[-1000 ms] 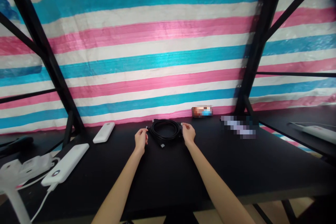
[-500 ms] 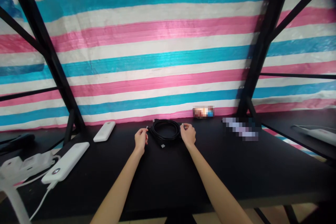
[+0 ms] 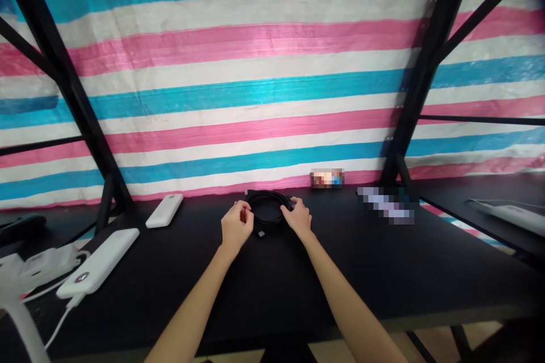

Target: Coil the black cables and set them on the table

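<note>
A coiled black cable (image 3: 268,193) lies on the black table between my two hands, with a light-coloured plug (image 3: 261,233) showing at its near side. At the coil's left edge is my left hand (image 3: 237,224), its fingers curled together; whatever they pinch is too small to make out. My right hand (image 3: 298,216) has its thumb and fingers around the right side of the coil, gripping it.
Two white power banks (image 3: 164,211) (image 3: 100,264) lie to the left, the nearer one with a white cord, beside a white power strip (image 3: 46,264). Blurred-out items (image 3: 327,178) (image 3: 386,205) sit at the back right. Behind the table (image 3: 383,278) hangs a striped sheet (image 3: 255,91) between black posts.
My left hand has moved right to the coil's edge. My right hand has shifted slightly left, and its fingers now reach around the cable. The view has shifted slightly.
</note>
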`<state>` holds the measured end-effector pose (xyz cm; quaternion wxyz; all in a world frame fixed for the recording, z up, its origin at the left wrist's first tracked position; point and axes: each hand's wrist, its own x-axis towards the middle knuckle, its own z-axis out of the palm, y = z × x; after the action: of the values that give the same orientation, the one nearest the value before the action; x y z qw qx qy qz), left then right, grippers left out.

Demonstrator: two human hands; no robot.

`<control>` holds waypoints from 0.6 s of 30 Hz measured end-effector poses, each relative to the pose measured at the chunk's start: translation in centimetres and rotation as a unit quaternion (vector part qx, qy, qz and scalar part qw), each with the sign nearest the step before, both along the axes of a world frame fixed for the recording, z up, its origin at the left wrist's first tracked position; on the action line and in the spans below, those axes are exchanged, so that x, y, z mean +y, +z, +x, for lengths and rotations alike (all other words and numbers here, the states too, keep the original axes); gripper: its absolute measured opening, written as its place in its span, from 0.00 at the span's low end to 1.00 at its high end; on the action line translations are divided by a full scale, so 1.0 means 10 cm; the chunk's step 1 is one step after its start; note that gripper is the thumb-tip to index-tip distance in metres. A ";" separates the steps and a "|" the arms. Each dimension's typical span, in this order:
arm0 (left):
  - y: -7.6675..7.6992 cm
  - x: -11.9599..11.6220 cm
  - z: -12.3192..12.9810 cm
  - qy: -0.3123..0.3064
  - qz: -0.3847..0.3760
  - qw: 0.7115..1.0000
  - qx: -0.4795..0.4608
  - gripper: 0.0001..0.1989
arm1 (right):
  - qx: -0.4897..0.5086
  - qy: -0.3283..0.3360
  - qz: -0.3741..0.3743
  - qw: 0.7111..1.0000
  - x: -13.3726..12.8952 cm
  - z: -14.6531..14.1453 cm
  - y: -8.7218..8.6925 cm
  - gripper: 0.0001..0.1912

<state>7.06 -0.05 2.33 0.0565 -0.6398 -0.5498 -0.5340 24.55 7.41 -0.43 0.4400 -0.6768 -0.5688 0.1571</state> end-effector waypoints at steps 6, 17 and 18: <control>0.04 -0.01 0.02 -0.048 0.025 0.996 0.064 0.05 | 0.011 0.046 -0.021 0.999 0.03 0.00 -0.01 0.22; -0.09 0.06 0.00 -0.099 -0.138 0.956 0.240 0.15 | 0.076 0.269 -0.009 0.960 0.07 -0.24 -0.19 0.20; -0.10 0.07 -0.01 -0.094 -0.152 0.953 0.245 0.16 | 0.064 0.276 -0.010 0.959 0.06 -0.25 -0.18 0.19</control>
<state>6.97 0.64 1.29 0.0408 -0.8005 -0.5316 -0.2738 22.05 8.01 -2.28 0.4082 -0.4860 -0.7029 0.3211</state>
